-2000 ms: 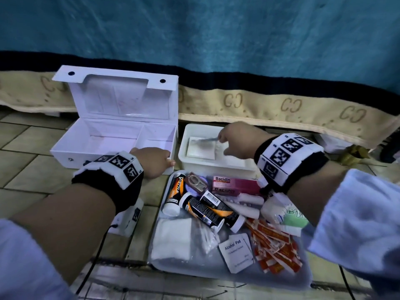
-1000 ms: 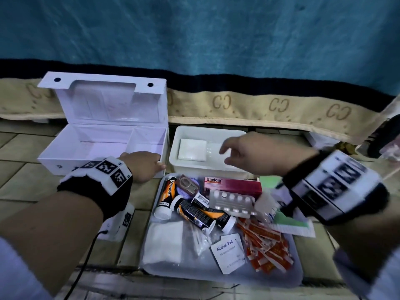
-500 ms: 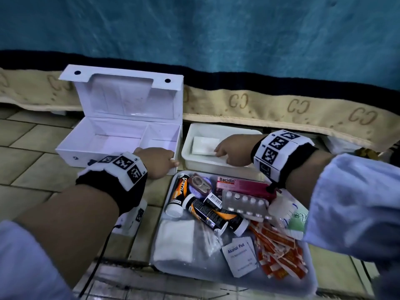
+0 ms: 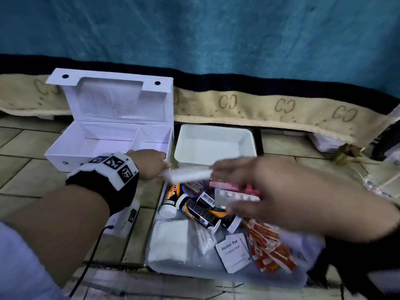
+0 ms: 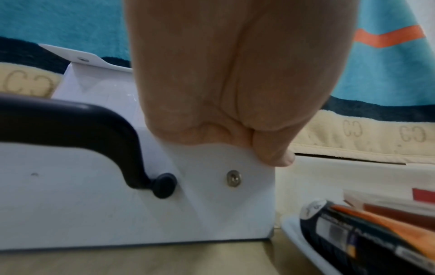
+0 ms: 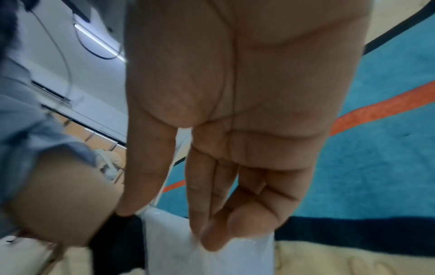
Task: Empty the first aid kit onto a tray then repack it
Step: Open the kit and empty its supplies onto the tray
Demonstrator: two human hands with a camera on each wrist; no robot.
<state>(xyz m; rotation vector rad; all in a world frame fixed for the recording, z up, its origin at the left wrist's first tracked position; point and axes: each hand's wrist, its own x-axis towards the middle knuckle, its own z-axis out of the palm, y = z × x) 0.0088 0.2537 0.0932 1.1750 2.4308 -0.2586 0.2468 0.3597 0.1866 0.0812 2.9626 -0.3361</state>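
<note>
The white first aid kit (image 4: 104,137) stands open, with nothing in the part of its two compartments that shows. My left hand (image 4: 151,163) grips its front right corner, fingers curled over the rim (image 5: 270,154) of the kit (image 5: 117,195). My right hand (image 4: 249,180), blurred, pinches a flat white packet (image 4: 188,174) in the air over the far end of the clear tray (image 4: 190,265); the right wrist view shows thumb and fingers (image 6: 207,214) on the packet (image 6: 207,256). The tray holds tubes (image 4: 199,213), a blister pack (image 4: 233,197), a pink box (image 4: 229,185), an alcohol pad (image 4: 232,252), plasters (image 4: 270,250) and gauze (image 4: 168,241).
A white tub (image 4: 246,137) sits right of the kit, nothing in it. A blue blanket with a beige band (image 4: 259,105) hangs behind both. A white marker block (image 4: 127,217) and a black cable (image 4: 86,265) lie on the tiled floor under my left forearm.
My right hand has lifted the white packet out of the white tub and brought it toward me over the tray. The tub now holds nothing. My left hand has stayed on the kit.
</note>
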